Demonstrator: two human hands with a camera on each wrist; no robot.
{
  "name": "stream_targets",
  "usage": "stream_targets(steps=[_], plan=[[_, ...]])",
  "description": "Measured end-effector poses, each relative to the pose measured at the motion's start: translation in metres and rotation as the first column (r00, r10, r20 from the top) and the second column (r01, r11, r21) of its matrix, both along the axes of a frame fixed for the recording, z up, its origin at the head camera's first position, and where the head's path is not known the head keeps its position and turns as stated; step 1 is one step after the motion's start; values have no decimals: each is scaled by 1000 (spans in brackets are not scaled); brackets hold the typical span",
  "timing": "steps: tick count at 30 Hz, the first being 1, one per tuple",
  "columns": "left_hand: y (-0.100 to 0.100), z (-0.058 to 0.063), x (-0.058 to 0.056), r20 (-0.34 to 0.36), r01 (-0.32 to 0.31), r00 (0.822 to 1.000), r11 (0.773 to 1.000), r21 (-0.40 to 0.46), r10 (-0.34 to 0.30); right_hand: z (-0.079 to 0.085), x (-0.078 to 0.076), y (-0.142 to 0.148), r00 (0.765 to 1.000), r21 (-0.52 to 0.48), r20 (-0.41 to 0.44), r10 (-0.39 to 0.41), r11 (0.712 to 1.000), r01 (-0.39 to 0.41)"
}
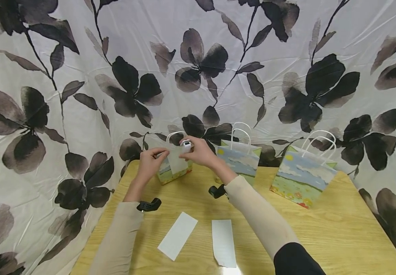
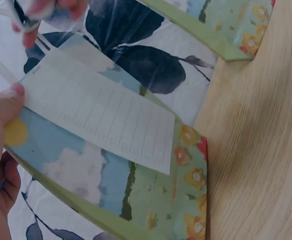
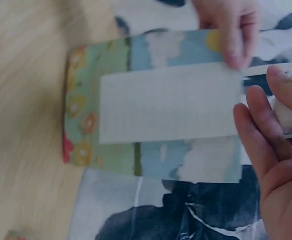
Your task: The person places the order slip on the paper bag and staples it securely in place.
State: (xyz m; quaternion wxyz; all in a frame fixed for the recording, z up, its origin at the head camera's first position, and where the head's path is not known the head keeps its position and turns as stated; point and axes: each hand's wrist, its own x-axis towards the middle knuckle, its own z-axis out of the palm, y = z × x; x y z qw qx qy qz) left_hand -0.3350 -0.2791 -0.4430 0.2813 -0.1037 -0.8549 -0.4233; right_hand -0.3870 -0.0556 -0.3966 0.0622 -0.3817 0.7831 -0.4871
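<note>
At the table's back left, a small paper gift bag (image 1: 174, 178) printed with sky, grass and flowers stands upright. A lined paper slip (image 2: 106, 110) lies against its front. My left hand (image 1: 149, 162) pinches the bag's top edge, the thumb at the slip's upper corner and the fingers behind the bag. In my right hand (image 1: 200, 152) is a small white device (image 1: 186, 145) with a dark slot and a metal edge, which looks like a mini stapler. It is near the bag's top edge, beside the handles; the right wrist view shows only part of it.
Two more gift bags with white handles stand behind, one at the middle (image 1: 240, 162) and one at the right (image 1: 304, 175). Two white paper slips lie at the front, one slanted (image 1: 178, 236) and one straight (image 1: 223, 242). A floral cloth (image 1: 198, 103) hangs behind the wooden table (image 1: 342, 233).
</note>
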Motion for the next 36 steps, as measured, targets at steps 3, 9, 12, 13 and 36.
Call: stream_targets(steps=[3,9,12,13,36], plan=[[-3,1,1,30,3,1000,1000,-4,-3,-1,5,10,996,-78,87,-7,997,14],[-10,9,1,89,-10,996,1000,11,9,4,25,33,967,-223,251,35,975,22],[-11,10,2,127,-12,992,1000,-6,13,3,39,48,953,-223,300,43,974,26],[-12,10,3,137,-16,990,1000,-14,17,2,44,53,947,-221,318,43,975,30],[-19,7,20,160,-41,987,998,38,34,-46,121,180,834,-244,550,-46,946,214]])
